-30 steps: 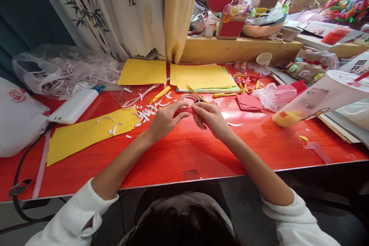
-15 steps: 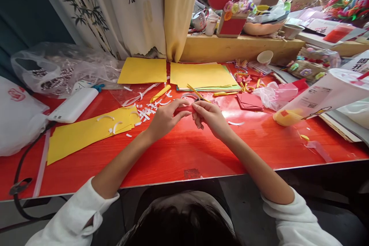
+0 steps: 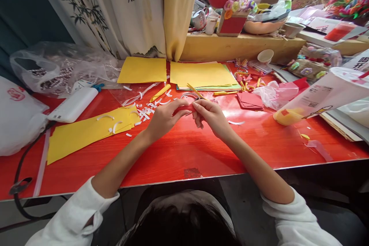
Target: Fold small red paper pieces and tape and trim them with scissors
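My left hand (image 3: 165, 120) and my right hand (image 3: 212, 118) meet over the middle of the red table (image 3: 178, 161). Between their thumbs and fingertips they pinch a small piece of red paper (image 3: 188, 108), which is partly hidden and hard to tell from the tabletop. Just beyond the fingertips lies a thin yellow stick-like piece (image 3: 195, 91). White paper scraps (image 3: 146, 112) are scattered left of my left hand, close to a rolled yellow paper (image 3: 160, 93).
Yellow sheets (image 3: 201, 75) lie at the back, and yellow strips (image 3: 89, 132) at the left. Red paper squares (image 3: 249, 100) lie to the right, near a tilted drink cup (image 3: 311, 98). A white power bank (image 3: 73, 104) and plastic bags (image 3: 17, 119) occupy the left end.
The red paper between my fingers has turned and shows less of its flat face. Both hands stay in nearly the same place.
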### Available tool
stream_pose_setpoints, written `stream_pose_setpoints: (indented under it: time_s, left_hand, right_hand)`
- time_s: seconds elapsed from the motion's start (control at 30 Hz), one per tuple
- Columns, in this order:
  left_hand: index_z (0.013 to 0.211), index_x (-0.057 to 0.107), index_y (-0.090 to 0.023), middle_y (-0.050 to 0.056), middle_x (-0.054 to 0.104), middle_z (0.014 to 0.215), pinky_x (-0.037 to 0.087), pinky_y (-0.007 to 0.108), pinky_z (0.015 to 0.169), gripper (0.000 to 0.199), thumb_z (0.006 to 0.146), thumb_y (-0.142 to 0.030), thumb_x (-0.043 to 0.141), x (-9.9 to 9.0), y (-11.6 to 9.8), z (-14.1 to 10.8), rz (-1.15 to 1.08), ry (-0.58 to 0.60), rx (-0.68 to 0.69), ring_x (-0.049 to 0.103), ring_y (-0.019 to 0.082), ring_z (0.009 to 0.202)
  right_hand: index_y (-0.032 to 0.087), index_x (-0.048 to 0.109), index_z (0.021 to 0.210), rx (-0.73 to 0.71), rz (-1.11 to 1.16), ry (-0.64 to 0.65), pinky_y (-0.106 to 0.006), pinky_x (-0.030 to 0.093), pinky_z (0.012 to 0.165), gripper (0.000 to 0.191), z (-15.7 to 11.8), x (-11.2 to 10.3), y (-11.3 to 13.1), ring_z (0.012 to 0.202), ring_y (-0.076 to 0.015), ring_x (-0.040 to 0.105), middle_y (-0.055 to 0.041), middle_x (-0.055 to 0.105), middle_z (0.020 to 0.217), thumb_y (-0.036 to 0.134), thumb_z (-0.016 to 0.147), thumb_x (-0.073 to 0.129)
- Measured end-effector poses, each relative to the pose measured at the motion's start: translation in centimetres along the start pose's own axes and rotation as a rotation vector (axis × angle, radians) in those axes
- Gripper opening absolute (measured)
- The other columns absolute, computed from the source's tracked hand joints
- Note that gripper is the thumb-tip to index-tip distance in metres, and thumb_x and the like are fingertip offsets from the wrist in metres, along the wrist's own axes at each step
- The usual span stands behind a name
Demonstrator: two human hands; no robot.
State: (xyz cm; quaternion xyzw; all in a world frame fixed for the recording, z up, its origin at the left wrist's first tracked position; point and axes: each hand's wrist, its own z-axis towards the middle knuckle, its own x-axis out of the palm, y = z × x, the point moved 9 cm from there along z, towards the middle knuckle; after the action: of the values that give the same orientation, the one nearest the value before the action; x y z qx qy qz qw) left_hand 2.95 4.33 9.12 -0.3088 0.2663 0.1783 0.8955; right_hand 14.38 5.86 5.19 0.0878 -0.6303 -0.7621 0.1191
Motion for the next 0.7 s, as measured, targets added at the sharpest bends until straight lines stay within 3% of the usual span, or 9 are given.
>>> stream_pose_setpoints:
  time_s: [0.17, 0.3, 0.57, 0.7]
  left_hand:
    - [0.085, 0.055, -0.019, -0.005, 0.066, 0.076, 0.045, 0.015, 0.059, 0.008, 0.081, -0.020, 0.061, -0.5, -0.2, -0.1, 0.070, -0.062, 0.056, 0.060, 0.006, 0.062]
    - [0.085, 0.051, -0.019, -0.005, 0.063, 0.072, 0.044, 0.016, 0.056, 0.011, 0.081, -0.018, 0.061, -0.7, 0.2, -0.2, 0.094, -0.079, 0.014, 0.060, 0.006, 0.062]
    - [0.101, 0.054, -0.019, 0.002, 0.066, 0.100, 0.051, 0.022, 0.078, 0.025, 0.081, -0.032, 0.061, 0.4, 0.9, 0.6, -0.187, 0.094, -0.154, 0.063, 0.011, 0.089]
    - [0.095, 0.059, -0.018, 0.003, 0.065, 0.094, 0.050, 0.023, 0.070, 0.018, 0.083, -0.031, 0.057, 0.6, 2.1, 0.5, -0.356, 0.090, -0.284, 0.060, 0.010, 0.077]
  right_hand:
    - [0.017, 0.055, 0.082, 0.086, 0.084, 0.008, -0.019, 0.040, 0.035, 0.026, 0.1, 0.0, -0.9, 0.039, -0.0074, 0.053, 0.0023, 0.058, 0.060, 0.042, 0.086, 0.053]
    - [0.016, 0.057, 0.091, 0.169, 0.137, 0.013, -0.019, 0.044, 0.038, 0.030, 0.1, -0.1, -1.4, 0.045, -0.0094, 0.059, -0.0023, 0.065, 0.069, 0.045, 0.084, 0.056]
    - [0.016, 0.062, 0.090, 0.047, 0.147, -0.008, -0.020, 0.052, 0.052, 0.015, 0.1, -0.8, 0.1, 0.073, -0.0133, 0.066, -0.0045, 0.065, 0.084, 0.029, 0.082, 0.060]
    - [0.019, 0.059, 0.097, -0.001, 0.077, 0.010, -0.023, 0.054, 0.055, 0.018, 0.0, -0.6, 0.6, 0.073, -0.0144, 0.066, -0.0030, 0.065, 0.085, 0.029, 0.082, 0.059]
